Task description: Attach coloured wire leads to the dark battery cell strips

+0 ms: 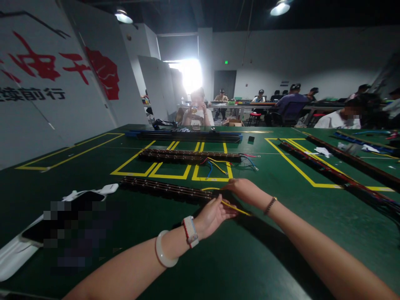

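Yellow wire (237,207) | at near end of dark strip (165,188) on green table (281,250) | left hand (212,214) pinches it | right hand (245,189) rests on strip end (grip unclear)

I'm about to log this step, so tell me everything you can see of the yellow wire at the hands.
The yellow wire is thin, looks plastic-insulated, and lies low over the green table, slanting down to the right. The left hand pinches it near the middle; the right hand rests over its upper stretch. It seems to run from the right end of the nearest dark strip; the joint is hidden. Its free end sticks out past the left hand's fingers.
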Tool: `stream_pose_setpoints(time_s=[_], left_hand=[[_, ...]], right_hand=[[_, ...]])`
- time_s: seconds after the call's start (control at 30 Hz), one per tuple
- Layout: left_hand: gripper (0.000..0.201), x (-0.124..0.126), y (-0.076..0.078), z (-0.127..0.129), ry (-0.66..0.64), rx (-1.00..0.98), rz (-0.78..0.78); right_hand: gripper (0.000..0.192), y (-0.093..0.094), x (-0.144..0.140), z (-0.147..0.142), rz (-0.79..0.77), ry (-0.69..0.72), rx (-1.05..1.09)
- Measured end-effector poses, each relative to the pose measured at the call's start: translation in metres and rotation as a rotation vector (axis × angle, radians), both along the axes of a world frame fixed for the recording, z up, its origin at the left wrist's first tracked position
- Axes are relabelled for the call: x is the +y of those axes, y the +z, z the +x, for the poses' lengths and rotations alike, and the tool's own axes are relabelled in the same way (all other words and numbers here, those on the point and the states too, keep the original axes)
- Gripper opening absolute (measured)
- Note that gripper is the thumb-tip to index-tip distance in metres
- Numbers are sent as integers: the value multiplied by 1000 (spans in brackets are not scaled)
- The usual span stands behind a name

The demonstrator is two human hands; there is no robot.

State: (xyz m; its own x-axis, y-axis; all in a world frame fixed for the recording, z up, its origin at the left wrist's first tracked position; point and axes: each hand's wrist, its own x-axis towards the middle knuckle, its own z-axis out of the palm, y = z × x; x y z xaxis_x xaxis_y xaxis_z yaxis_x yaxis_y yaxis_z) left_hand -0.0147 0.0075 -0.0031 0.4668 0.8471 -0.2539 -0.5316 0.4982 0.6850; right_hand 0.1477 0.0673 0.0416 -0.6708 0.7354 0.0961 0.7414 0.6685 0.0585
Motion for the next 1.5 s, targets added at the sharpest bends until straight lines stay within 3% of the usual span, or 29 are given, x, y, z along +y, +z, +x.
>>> stream_pose_setpoints(time_s=[0.1, 0.17, 0.33, 0.47, 0.77, 0.93, 1.1, 1.2, 1.3, 1.4, 1.5], left_hand=[[26, -1, 0, 0, 17, 7, -16], [24, -1, 0, 0, 11, 5, -10], [24, 0, -2, -1, -18, 9, 28], [24, 1, -2, -2, -26, 29, 17], [21, -8, 5, 0, -31, 58, -47], [15, -12, 9, -11, -79, 248, 44], [32, -4, 19, -36, -298, 675, 233], [35, -1, 16, -40, -342, 891, 337], [37, -4, 14, -37, -303, 1149, 497], [34, -9, 17, -38, -136, 1486, 875], [29, -10, 20, -44, -93, 1630, 1091]], right_hand=[[31, -23, 13, 4, 140, 214, -18], [30, -33, 21, 2, 216, 262, -40], [28, -39, 38, -15, 327, 238, -118], [27, -42, 46, -20, 326, 228, -109], [28, -52, 48, -6, 211, 130, 318], [26, -54, 48, -6, 186, 124, 360], [25, -55, 48, -7, 178, 123, 329], [24, -56, 49, -7, 167, 120, 315], [21, -57, 50, -8, 167, 116, 315], [21, -55, 50, -9, 169, 112, 321], [21, -54, 48, -9, 157, 111, 331]])
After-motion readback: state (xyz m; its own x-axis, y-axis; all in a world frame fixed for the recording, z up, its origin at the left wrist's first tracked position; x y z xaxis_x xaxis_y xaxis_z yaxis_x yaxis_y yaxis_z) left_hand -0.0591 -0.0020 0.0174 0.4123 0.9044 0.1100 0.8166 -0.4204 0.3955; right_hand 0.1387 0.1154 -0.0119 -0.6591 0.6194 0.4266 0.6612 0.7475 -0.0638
